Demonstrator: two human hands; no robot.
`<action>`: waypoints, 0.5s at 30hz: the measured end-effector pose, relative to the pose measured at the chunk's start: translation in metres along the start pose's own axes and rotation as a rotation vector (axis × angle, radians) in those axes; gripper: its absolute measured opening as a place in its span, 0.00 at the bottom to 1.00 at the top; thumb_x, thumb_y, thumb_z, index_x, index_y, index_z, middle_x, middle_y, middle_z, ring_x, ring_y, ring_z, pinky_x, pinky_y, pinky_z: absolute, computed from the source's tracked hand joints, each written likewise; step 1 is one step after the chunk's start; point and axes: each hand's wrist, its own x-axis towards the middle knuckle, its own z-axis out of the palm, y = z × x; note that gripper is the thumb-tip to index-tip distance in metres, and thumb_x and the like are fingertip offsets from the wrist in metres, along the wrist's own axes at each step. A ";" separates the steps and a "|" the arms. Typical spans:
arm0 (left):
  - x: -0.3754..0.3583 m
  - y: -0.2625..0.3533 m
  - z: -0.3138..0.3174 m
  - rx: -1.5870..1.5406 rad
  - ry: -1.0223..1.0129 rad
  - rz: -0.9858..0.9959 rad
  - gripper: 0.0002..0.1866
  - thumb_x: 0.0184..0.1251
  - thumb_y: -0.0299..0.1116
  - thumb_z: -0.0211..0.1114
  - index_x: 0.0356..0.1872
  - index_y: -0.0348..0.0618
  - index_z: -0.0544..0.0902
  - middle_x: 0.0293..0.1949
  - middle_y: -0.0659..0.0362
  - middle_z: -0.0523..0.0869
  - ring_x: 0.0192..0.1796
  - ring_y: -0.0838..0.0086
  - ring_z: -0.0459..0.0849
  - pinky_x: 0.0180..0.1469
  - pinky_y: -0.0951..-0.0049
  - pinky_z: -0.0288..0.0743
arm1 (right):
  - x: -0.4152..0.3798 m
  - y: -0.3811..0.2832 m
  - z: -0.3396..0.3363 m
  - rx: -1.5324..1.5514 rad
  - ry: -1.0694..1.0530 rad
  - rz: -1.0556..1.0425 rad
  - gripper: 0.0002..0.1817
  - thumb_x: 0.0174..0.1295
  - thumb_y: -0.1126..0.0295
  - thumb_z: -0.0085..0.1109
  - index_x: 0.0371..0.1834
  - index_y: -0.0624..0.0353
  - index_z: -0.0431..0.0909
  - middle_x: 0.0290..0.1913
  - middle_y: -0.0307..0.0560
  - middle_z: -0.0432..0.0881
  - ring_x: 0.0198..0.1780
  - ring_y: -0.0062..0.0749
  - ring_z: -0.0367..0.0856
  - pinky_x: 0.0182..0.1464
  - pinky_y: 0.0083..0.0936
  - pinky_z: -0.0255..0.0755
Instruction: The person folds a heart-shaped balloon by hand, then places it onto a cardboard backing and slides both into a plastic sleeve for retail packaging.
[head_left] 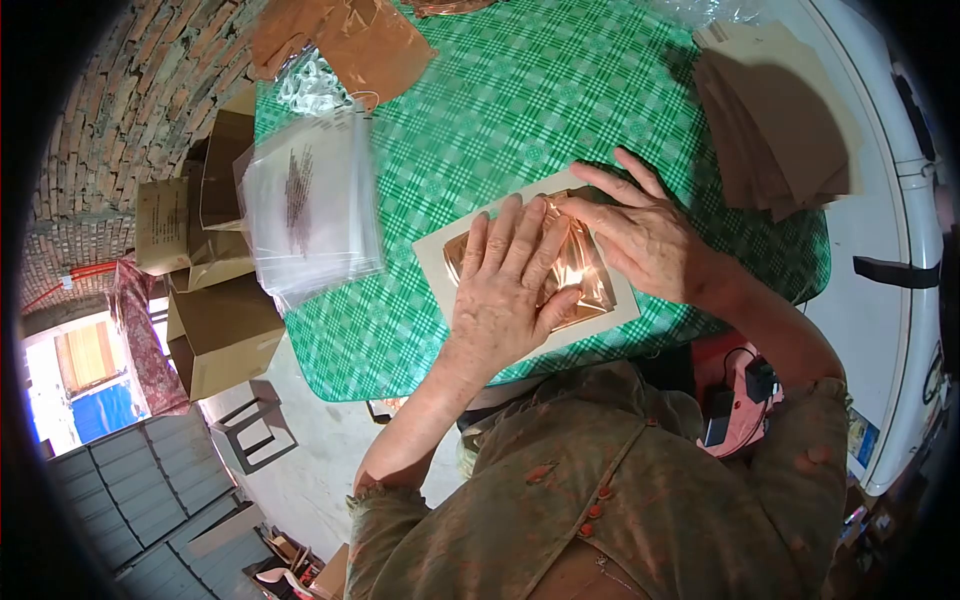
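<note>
Centre of frame: left hand (pixel 500 290), fingers extended, lies flat on copper-coloured film (pixel 585 275) over card (pixel 432 252); right hand (pixel 650 240), fingers partly curled, touches its upper edge, grip apparently hidden.

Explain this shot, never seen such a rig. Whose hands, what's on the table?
No robot: these are a person's bare hands, seen by one camera worn on the head, looking forward and down. On the table, under a green checked cloth, lie clear bags at left, brown sheets at far right and, nearest the person, a pale card. The left hand lies flat on shiny copper-coloured foil on the card; the right hand has its fingers at the foil's far edge, pinch unclear.
</note>
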 end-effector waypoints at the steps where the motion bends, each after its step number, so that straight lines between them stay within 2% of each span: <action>1: 0.000 0.000 0.002 -0.030 0.012 0.005 0.42 0.79 0.61 0.59 0.85 0.50 0.63 0.86 0.50 0.60 0.87 0.52 0.57 0.86 0.43 0.48 | 0.000 0.000 0.000 0.008 0.001 -0.001 0.25 0.71 0.70 0.63 0.71 0.60 0.75 0.52 0.44 0.92 0.81 0.38 0.68 0.86 0.55 0.45; 8: 0.002 -0.002 0.002 -0.088 -0.003 0.023 0.42 0.80 0.60 0.57 0.86 0.48 0.62 0.86 0.51 0.60 0.87 0.53 0.56 0.86 0.45 0.48 | 0.000 0.002 -0.002 0.069 0.032 -0.006 0.25 0.70 0.73 0.63 0.71 0.59 0.76 0.53 0.45 0.90 0.80 0.39 0.69 0.85 0.54 0.48; 12: 0.003 -0.001 -0.001 -0.048 -0.001 0.046 0.41 0.78 0.57 0.60 0.85 0.48 0.63 0.85 0.51 0.61 0.86 0.51 0.58 0.86 0.45 0.51 | -0.001 0.005 -0.001 0.162 0.063 0.044 0.24 0.70 0.77 0.61 0.70 0.60 0.77 0.60 0.48 0.87 0.80 0.43 0.69 0.85 0.53 0.51; 15: 0.002 -0.002 0.001 -0.051 0.000 0.041 0.40 0.79 0.57 0.60 0.85 0.51 0.63 0.85 0.51 0.61 0.86 0.52 0.58 0.86 0.45 0.51 | 0.000 0.006 0.001 0.213 0.081 0.072 0.21 0.70 0.79 0.59 0.67 0.60 0.78 0.64 0.50 0.84 0.80 0.44 0.69 0.85 0.53 0.51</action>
